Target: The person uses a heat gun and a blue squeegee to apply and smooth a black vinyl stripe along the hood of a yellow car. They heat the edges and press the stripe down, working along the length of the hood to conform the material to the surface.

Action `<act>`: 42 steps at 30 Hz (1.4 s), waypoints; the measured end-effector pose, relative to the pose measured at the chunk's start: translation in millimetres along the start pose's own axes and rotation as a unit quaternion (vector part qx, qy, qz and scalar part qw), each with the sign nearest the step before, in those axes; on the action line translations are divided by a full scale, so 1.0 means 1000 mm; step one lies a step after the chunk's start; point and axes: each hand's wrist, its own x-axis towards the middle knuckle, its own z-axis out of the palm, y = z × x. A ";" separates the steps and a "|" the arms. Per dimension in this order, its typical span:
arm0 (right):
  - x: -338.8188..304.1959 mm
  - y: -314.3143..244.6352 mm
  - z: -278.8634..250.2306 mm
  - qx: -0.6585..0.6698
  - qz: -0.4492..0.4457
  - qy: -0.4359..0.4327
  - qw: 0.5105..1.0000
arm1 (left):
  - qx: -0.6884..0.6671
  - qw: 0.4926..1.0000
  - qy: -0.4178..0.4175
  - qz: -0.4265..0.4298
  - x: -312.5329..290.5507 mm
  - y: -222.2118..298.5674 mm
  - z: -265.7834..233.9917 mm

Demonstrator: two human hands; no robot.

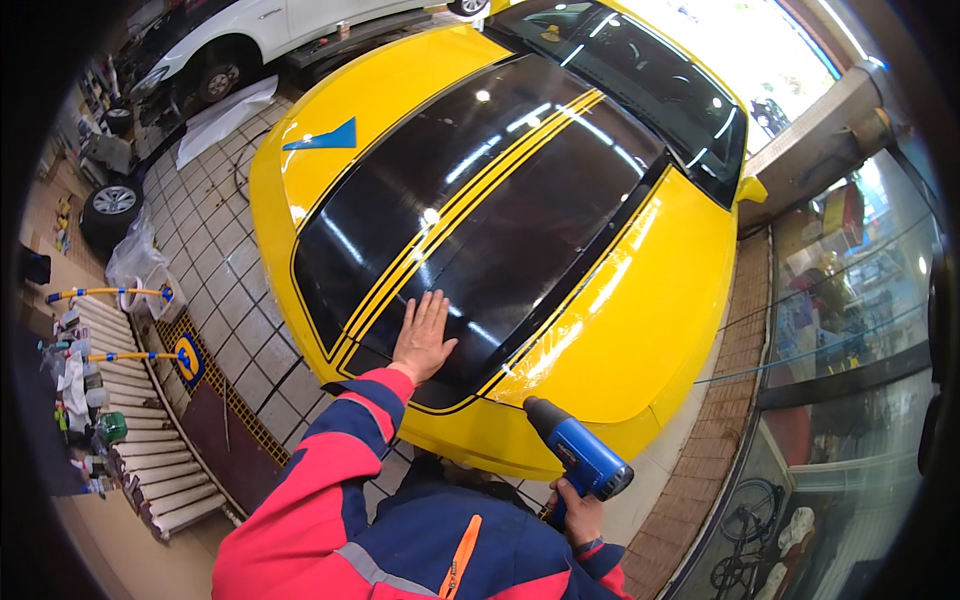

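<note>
My left hand (425, 338) lies flat on the glossy black panel of the car hood (490, 240), near its front edge, fingers stretched out over the yellow stripes' lower end. In my right hand (578, 512) is a blue heat gun (588, 455), gripped by its handle. Its dark nozzle points up and left, close to the front right of the yellow car (630, 320). A blue piece of film or sheet (322, 137) with a pointed end rests on the yellow left fender.
A white car (230, 45) with an exposed wheel stands at the far left. Nearer are a loose wheel (112, 203), a white bucket (160, 290) and a white radiator (160, 430) with bottles beside it. Glass panes (850, 300) line the right, with a bicycle (745, 530) behind them.
</note>
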 end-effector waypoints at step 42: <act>-0.119 0.119 0.093 0.111 -0.021 -0.028 0.993 | -0.134 0.816 -0.546 -0.135 -0.318 -0.133 0.063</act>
